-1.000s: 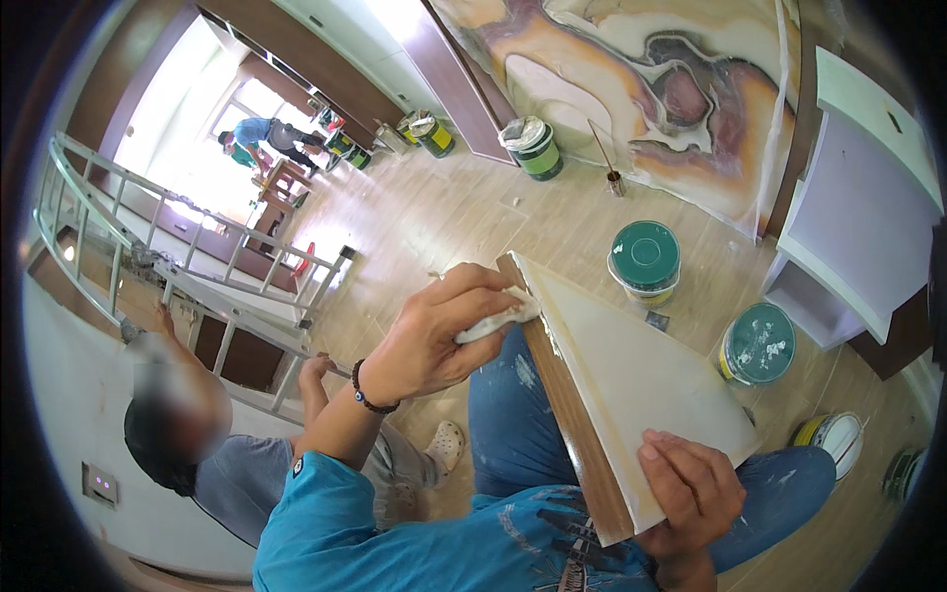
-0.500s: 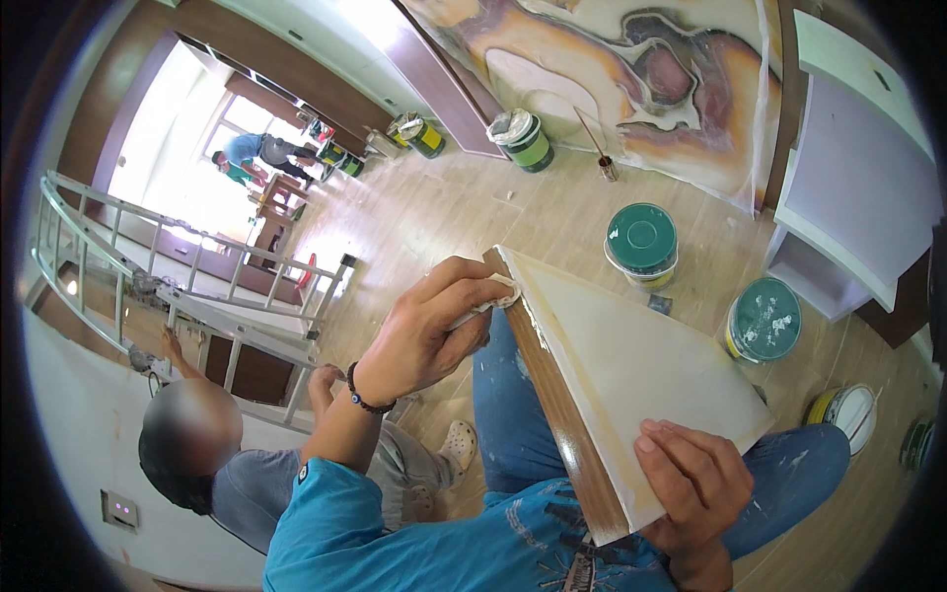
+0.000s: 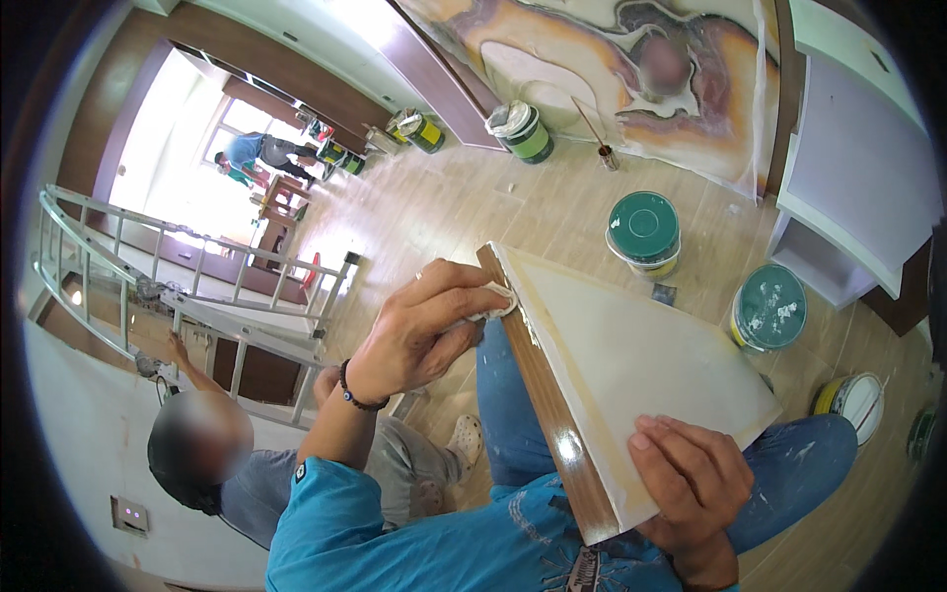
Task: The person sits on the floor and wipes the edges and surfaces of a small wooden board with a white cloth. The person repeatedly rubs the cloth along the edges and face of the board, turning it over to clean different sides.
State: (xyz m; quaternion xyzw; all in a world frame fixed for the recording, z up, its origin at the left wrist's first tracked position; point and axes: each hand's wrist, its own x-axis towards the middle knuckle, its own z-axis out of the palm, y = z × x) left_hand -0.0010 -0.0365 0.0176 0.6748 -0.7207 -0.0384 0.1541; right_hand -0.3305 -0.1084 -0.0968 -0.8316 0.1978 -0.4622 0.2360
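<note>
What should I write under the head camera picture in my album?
A white rag in the left hand meets the brown edge of a pale board held in the right hand.

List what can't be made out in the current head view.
Cloth, head view: mostly hidden by the left grip; full shape unclear.
Board, head view: underside faces away from the camera; part of the lower-right edge is covered by the right grip.
Rightmost bucket, head view: partly lost in the fisheye's dark border.
Distant person in blue, head view: too small to tell what the hands hold.
</note>
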